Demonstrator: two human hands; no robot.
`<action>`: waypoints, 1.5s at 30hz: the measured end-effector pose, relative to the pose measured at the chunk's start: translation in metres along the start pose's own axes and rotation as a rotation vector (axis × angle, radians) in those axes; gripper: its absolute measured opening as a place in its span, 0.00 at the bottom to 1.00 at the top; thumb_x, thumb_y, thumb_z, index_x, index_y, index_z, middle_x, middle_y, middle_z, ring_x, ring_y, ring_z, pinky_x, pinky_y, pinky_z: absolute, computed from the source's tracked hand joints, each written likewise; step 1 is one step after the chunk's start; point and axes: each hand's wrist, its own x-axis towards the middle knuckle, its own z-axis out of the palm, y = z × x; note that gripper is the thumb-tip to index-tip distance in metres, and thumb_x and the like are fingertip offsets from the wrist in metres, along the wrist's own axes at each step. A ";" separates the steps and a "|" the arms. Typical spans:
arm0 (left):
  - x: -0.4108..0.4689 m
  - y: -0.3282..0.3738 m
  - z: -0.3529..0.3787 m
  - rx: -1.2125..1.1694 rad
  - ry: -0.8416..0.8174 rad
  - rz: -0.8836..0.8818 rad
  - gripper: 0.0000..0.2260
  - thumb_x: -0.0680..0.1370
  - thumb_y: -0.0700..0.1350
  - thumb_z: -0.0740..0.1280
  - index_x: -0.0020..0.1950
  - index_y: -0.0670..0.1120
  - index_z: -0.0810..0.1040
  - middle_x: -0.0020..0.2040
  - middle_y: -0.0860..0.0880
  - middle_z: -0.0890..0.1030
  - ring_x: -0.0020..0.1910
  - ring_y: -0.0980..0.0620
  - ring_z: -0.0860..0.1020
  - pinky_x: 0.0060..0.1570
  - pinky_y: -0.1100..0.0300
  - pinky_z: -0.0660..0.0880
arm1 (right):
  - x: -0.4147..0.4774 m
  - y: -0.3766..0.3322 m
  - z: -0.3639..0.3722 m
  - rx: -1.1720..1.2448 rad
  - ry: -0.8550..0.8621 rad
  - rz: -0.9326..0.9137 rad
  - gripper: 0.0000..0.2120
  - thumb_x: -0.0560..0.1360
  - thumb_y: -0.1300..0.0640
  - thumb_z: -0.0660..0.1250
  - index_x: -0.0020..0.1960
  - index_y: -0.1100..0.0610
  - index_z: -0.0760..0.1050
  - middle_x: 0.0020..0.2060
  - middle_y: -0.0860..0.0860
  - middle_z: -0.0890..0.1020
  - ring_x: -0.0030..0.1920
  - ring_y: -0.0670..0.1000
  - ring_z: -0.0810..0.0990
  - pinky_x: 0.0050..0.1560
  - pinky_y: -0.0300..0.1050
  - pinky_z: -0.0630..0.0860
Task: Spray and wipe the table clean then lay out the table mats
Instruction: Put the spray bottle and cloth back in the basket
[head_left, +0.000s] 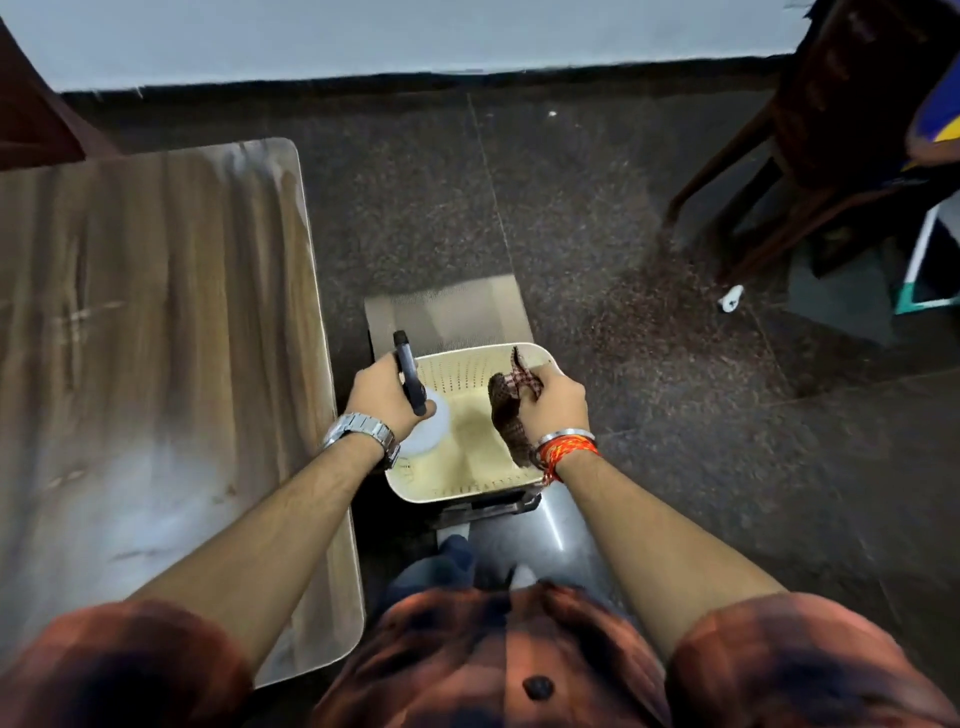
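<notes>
Left hand (382, 391) grips spray bottle (423, 421), right hand (553, 405) grips checked cloth (506, 415), both over basket (519, 491); mats (452, 312) probably beyond it; worktop (156, 338) bare; next: stow or lift tools, unclear.

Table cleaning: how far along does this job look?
The wooden table has no mats on it; whether it has been wiped is unclear. The left hand holds a spray bottle and the right hand a checked cloth, both over a cream basket. Flat mats lie beyond the basket, not laid out.
</notes>
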 end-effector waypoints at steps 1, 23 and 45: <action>0.009 -0.005 0.005 -0.021 -0.004 -0.027 0.19 0.62 0.38 0.78 0.48 0.44 0.76 0.40 0.45 0.84 0.41 0.43 0.83 0.47 0.51 0.81 | 0.009 0.004 0.007 -0.021 -0.025 -0.007 0.14 0.73 0.62 0.63 0.56 0.57 0.79 0.47 0.58 0.83 0.50 0.61 0.79 0.51 0.48 0.76; 0.013 -0.060 0.071 0.144 -0.118 -0.207 0.33 0.72 0.31 0.70 0.75 0.46 0.66 0.58 0.44 0.80 0.50 0.49 0.77 0.49 0.62 0.77 | 0.030 0.060 0.076 -0.236 -0.575 -0.166 0.29 0.73 0.51 0.65 0.72 0.58 0.64 0.70 0.59 0.66 0.67 0.62 0.65 0.70 0.52 0.64; 0.147 0.002 0.011 0.156 0.096 -0.081 0.24 0.77 0.48 0.70 0.71 0.43 0.71 0.66 0.41 0.77 0.65 0.42 0.76 0.63 0.55 0.71 | 0.169 -0.039 0.058 -0.004 -0.010 -0.268 0.04 0.72 0.62 0.67 0.44 0.61 0.80 0.46 0.57 0.80 0.48 0.57 0.78 0.52 0.41 0.68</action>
